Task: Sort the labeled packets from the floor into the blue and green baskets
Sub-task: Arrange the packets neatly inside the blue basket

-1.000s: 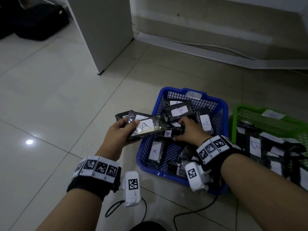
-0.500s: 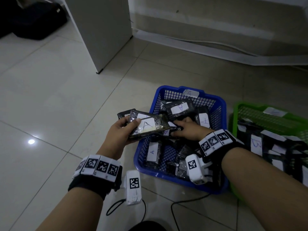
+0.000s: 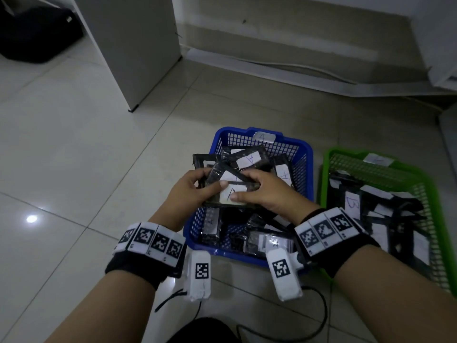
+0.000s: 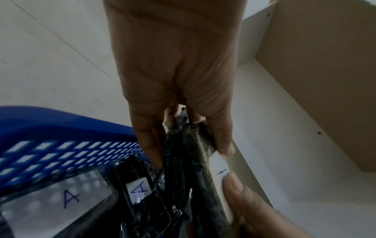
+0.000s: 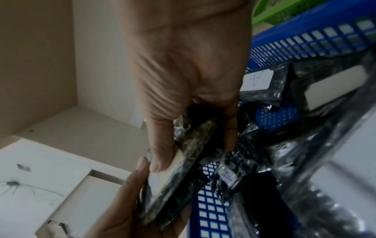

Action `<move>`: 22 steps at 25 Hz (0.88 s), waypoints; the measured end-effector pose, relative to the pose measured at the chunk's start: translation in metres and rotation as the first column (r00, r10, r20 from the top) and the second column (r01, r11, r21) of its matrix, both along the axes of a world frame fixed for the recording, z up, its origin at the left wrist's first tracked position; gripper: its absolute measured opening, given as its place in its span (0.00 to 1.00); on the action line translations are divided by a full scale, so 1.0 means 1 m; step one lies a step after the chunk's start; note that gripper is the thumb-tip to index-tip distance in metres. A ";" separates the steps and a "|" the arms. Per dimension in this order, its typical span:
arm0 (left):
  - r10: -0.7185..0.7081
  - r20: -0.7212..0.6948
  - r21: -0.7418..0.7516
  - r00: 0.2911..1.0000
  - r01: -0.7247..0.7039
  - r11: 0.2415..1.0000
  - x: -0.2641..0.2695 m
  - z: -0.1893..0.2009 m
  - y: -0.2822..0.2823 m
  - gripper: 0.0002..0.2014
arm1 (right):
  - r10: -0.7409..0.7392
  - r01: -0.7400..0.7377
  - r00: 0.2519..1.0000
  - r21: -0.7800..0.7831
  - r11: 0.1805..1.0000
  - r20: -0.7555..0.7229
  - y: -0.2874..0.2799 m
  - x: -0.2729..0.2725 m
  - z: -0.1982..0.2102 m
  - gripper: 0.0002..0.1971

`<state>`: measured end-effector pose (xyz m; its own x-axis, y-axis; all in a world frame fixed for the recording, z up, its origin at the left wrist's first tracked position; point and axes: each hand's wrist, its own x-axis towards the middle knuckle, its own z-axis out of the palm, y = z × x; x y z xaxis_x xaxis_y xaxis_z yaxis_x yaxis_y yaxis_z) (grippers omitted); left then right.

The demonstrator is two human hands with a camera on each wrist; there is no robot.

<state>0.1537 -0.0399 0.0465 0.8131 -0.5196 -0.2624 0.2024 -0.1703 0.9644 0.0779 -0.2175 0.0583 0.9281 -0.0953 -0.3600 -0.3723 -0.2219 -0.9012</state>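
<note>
Two baskets sit on the tiled floor [image 3: 74,144]: a blue one [image 3: 308,154] at frame centre and a green one [image 3: 326,167] at its right, each tagged at its far rim. Both hands meet over the blue basket's left side, holding a small stack of black packets [image 3: 228,191]; at least three can be counted in it, the top label reading A. The left hand [image 3: 188,191] pinches the stack's left end, thumb on top, fingers beneath. The right hand [image 3: 264,194] curls round the right end, thumb pressed on the label. More A packets lie in the blue basket; the green one holds packets, one labelled B [image 3: 352,204].
</note>
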 end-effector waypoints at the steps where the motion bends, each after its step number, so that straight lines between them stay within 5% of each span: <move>1: -0.006 0.020 0.011 1.000 0.005 1.000 -0.002 0.000 -0.001 0.03 | -0.033 0.033 0.999 0.022 0.999 -0.003 0.000 -0.004 -0.001 0.21; 3: 0.003 0.092 0.066 0.996 -0.009 0.998 -0.004 -0.003 -0.002 0.05 | -0.096 0.096 0.995 0.070 0.993 -0.015 -0.005 -0.012 -0.003 0.19; 6: 0.035 0.122 0.122 0.992 -0.050 0.991 -0.003 -0.014 -0.002 0.05 | -0.297 0.295 0.955 -0.087 0.951 -0.004 -0.026 -0.023 -0.012 0.16; 11: -0.055 0.086 0.153 0.995 0.041 0.987 -0.009 -0.018 -0.020 0.09 | -0.697 0.698 0.716 -0.077 0.712 0.036 -0.069 -0.013 -0.038 0.13; 13: -0.119 0.126 0.198 0.985 0.092 0.976 -0.005 -0.018 -0.033 0.10 | -0.644 0.647 0.762 -0.139 0.750 0.075 -0.079 -0.002 -0.043 0.20; 15: -0.164 0.163 0.243 0.973 0.122 0.962 0.004 -0.016 -0.045 0.14 | -0.518 0.499 0.853 -0.395 0.771 0.065 -0.084 0.009 -0.047 0.23; 19: -0.264 0.263 0.315 0.928 0.176 0.932 0.021 -0.012 -0.058 0.25 | -0.318 0.186 0.947 -0.720 0.669 -0.052 -0.082 0.017 -0.058 0.26; 22: -0.255 0.221 0.351 0.941 0.167 0.921 0.032 -0.018 -0.066 0.34 | -0.272 0.100 0.960 -0.833 0.545 -0.063 -0.078 0.015 -0.060 0.26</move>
<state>0.1852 -0.1059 0.0281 0.7553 -0.6092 -0.2414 -0.1206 -0.4913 0.8626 0.0934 -0.2959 -0.0013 0.7878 -0.5900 -0.1771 -0.6147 -0.7344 -0.2878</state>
